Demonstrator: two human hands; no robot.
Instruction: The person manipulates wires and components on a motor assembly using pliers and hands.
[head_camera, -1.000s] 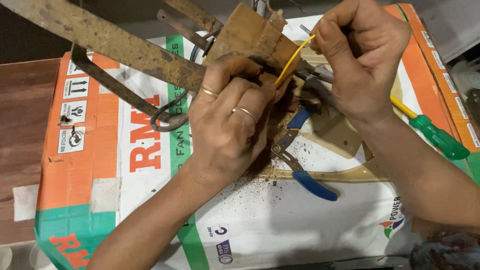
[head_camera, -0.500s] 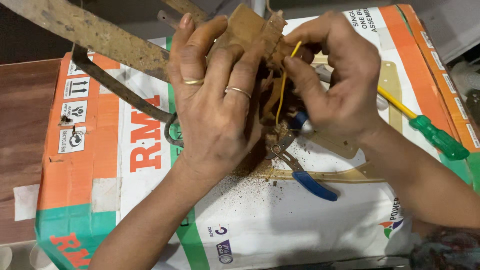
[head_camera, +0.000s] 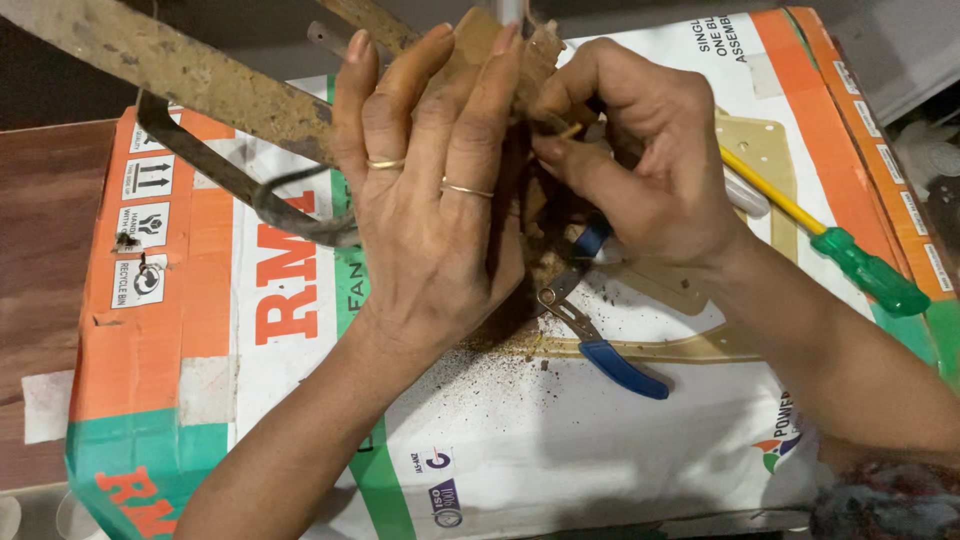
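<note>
My left hand (head_camera: 435, 190), with two rings on its fingers, lies flat over a rusty brown metal part (head_camera: 500, 50) and presses on it with fingers spread upward. My right hand (head_camera: 640, 160) is curled beside it, fingertips pinched on a thin yellow wire (head_camera: 570, 130) at the part's side. Rusty flat bars (head_camera: 170, 70) and a dark curved strip (head_camera: 250, 195) stick out from the part to the left. Blue-handled pliers (head_camera: 605, 355) lie on the box just below my hands, untouched.
Everything rests on a large white, orange and green cardboard box (head_camera: 180, 330) on a wooden surface (head_camera: 40, 260). A screwdriver with yellow shaft and green handle (head_camera: 865, 270) lies at the right. Rust crumbs (head_camera: 500, 360) are scattered under the hands.
My left hand has shifted up from gripping the part's underside to lying flat across it. My right hand has come down from pulling the yellow wire to pinching it close against the part.
</note>
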